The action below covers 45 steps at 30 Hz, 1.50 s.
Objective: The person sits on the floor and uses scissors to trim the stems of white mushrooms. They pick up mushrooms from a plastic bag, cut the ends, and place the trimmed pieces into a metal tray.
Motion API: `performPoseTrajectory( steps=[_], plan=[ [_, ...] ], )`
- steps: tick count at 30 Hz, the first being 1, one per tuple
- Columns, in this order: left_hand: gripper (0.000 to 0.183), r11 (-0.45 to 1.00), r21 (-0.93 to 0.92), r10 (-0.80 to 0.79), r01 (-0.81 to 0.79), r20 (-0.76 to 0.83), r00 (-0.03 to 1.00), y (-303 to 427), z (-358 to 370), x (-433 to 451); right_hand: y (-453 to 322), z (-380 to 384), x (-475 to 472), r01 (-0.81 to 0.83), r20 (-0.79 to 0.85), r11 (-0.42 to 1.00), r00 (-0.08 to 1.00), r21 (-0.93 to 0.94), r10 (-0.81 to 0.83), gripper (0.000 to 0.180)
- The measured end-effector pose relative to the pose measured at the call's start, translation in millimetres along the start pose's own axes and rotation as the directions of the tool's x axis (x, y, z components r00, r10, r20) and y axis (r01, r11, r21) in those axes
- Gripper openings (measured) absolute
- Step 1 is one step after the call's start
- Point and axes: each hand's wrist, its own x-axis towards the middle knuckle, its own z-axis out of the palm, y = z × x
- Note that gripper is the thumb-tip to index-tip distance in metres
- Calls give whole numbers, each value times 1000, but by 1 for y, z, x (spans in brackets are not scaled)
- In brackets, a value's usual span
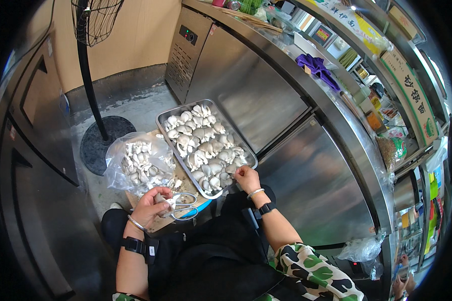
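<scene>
My left hand holds a grey-white oyster mushroom piece over a wooden board. Right beside it are the grey handles of a pair of scissors; the blades are hidden, and I cannot tell whether the hand also holds them. At the near right corner of a metal tray, my right hand has its fingers drawn together next to the mushrooms. Whether anything is pinched there is not visible. Oyster mushroom clusters fill the tray in rows. Left of it, a clear plastic bag holds more mushroom pieces.
A stand fan's round black base rests on the floor behind the bag. Steel refrigerator doors rise close beyond the tray, under a counter with a purple cloth. Something blue shows beneath the board. Another person's hands appear far right.
</scene>
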Motion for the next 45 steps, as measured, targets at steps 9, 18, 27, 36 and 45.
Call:
performPoseTrajectory(
  steps=[9, 18, 27, 36, 45],
  plan=[
    [54, 999, 7, 51, -51, 13, 999, -4, -9, 3, -48, 11, -30, 268, -81, 959, 962, 90, -261, 11],
    [81, 995, -5, 97, -97, -48, 994, 0, -15, -4, -174, 50, -71, 123, 441, 812, 789, 570, -428, 20],
    [89, 955, 255, 155, -154, 14, 988, -1, -15, -10, -176, 61, -69, 42, 611, 833, 661, 551, -437, 25],
    [73, 971, 200, 156, -128, -132, 979, -1, -18, -11, -165, 78, -72, -483, 756, 627, 590, 611, -283, 28],
    [41, 987, -27, 149, -157, -196, 969, -8, -27, -5, -188, 66, -97, 193, 347, 769, 807, 610, -478, 26]
  ],
)
